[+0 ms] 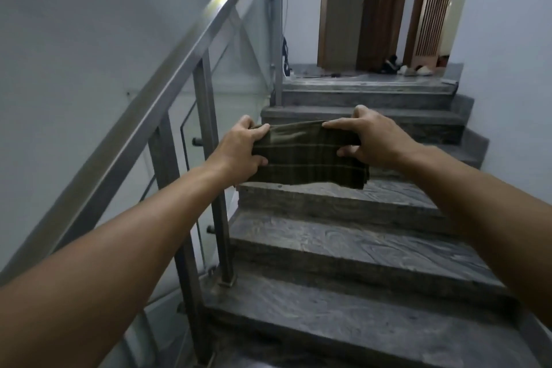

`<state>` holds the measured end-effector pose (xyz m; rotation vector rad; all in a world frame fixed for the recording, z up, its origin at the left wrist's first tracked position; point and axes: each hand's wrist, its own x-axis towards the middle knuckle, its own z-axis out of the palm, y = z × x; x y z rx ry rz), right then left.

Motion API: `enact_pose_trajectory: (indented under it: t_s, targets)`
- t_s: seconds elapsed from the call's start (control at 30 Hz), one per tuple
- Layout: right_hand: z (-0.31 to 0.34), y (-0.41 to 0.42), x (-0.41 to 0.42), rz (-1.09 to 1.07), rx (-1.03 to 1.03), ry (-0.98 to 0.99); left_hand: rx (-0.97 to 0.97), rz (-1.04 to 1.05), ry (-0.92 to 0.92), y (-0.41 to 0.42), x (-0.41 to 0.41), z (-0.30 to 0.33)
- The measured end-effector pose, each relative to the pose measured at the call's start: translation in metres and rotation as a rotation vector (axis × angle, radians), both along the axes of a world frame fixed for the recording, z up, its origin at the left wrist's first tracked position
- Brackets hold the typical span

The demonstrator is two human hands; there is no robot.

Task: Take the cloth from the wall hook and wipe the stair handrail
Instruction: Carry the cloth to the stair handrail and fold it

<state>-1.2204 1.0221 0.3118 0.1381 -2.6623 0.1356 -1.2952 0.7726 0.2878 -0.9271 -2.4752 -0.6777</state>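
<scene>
A dark olive checked cloth (307, 158), folded into a rectangle, hangs in the air in front of me over the stairs. My left hand (242, 149) grips its left edge and my right hand (370, 136) grips its right edge. The steel stair handrail (167, 81) slopes up from lower left to upper middle, to the left of both hands. The cloth is apart from the rail. No wall hook is in view.
Grey stone steps (343, 245) rise ahead to a landing (367, 81) with wooden doors (385, 6) and several shoes (415, 69). Steel posts (209, 128) and glass panels stand under the rail. A white wall (507, 39) closes the right side.
</scene>
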Motion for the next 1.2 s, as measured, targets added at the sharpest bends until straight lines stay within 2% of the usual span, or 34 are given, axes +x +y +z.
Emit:
enact_pose_trajectory:
  t_s: [0.43,0.77,1.03,1.2]
  targets:
    - [0.174,0.091,-0.206,0.047,-0.020,0.025,-0.028,0.089,0.099,0.091,-0.191,0.170]
    - [0.302,0.104,-0.395,0.146,-0.035,0.146,-0.080,0.242,0.176,0.102,-0.349,0.305]
    - [0.383,0.113,-0.526,0.126,-0.034,0.184,-0.064,0.232,0.172,0.113,-0.481,0.390]
    - [0.430,0.123,-0.583,0.101,-0.023,0.172,-0.059,0.242,0.152,0.128,-0.536,0.437]
